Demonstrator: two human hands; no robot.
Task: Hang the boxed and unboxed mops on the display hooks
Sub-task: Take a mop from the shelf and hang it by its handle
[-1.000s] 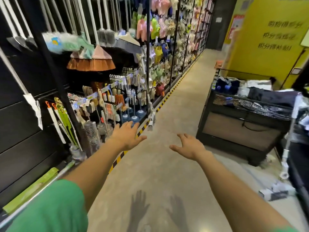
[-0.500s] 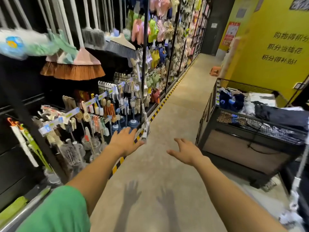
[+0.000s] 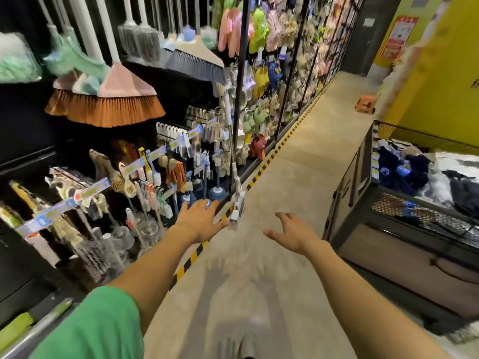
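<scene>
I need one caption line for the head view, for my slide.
Both empty hands, left and right, reach toward a mop leaning by the broom display.

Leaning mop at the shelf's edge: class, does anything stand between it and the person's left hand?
Nothing visible does. The open left hand is close beside the lower end of the mop, with only the striped floor edge between them.

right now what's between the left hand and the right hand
In the head view, only bare concrete floor shows between the left hand and the right hand; both are open and hold nothing.
</scene>
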